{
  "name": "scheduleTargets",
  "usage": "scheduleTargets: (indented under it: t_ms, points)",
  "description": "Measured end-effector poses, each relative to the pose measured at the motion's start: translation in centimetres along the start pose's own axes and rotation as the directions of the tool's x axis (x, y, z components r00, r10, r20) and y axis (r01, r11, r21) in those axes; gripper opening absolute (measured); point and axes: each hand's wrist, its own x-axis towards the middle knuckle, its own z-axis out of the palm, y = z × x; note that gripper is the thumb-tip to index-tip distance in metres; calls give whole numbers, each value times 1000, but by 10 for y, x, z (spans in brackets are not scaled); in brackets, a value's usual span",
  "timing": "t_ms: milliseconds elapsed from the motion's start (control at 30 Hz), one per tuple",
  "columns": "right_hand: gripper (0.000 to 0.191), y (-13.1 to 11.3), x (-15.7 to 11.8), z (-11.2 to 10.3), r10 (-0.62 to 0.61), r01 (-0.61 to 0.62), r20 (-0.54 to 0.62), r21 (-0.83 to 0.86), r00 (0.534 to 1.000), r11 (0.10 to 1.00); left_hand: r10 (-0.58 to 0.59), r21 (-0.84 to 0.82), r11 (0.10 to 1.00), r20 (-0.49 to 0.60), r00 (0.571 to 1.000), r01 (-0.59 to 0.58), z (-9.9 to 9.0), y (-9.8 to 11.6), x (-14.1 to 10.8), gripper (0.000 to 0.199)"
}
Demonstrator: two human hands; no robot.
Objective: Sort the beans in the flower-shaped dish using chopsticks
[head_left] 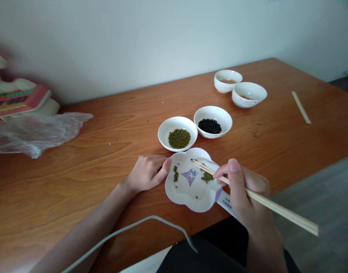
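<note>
My right hand (248, 189) is closed round a pair of wooden chopsticks (279, 209), their tips over the upper part of a white flower-shaped plate (188, 193). A small dark bean (192, 160) is at the tips; whether it is gripped I cannot tell. My left hand (148, 172) rests on the table with curled fingers, its thumb at the plate's left rim; what its fingers hold, if anything, is hidden. Green beans lie on the plate in a left group (176, 174) and a right group (207, 176). Behind the plate stand a bowl of green beans (177, 122) and a bowl of black beans (212, 112).
Two more white bowls, one with tan contents (226, 75) and one with reddish contents (249, 89), stand farther back. A pale strip (301, 107) lies at the right. Clear plastic (49, 131) is at the left; a cable (128, 226) arches in front.
</note>
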Motion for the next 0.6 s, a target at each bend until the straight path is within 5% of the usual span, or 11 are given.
scheduleTargets:
  t_ms: [600]
  points:
    - [36, 0, 0, 0, -7, 6, 17, 29, 1000, 1000, -12, 6, 1000, 6, 1000, 12, 0, 1, 2, 44]
